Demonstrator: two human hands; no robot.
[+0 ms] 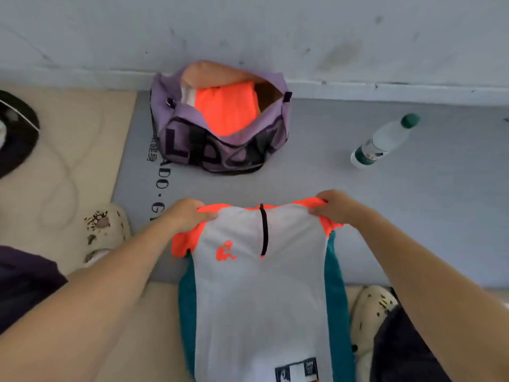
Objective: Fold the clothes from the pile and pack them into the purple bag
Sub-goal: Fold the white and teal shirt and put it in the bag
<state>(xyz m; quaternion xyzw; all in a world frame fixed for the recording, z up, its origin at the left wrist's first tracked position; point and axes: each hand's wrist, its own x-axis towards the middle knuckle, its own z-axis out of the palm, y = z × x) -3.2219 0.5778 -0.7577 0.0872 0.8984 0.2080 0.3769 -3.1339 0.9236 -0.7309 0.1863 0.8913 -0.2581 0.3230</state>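
A white sports shirt (259, 293) with orange shoulders, teal side panels and a short black zip hangs in front of me. My left hand (187, 215) grips its left shoulder and my right hand (334, 206) grips its right shoulder, holding it spread out. Beyond it the purple bag (220, 150) stands open against the wall, with folded orange clothing (225, 108) inside.
A grey mat (385, 210) covers the floor under the bag. A plastic water bottle (384, 142) with a green cap lies at the right. Beige slippers sit at the left (107, 230) and the right (371, 312). A beige quilt (60, 150) lies at the left.
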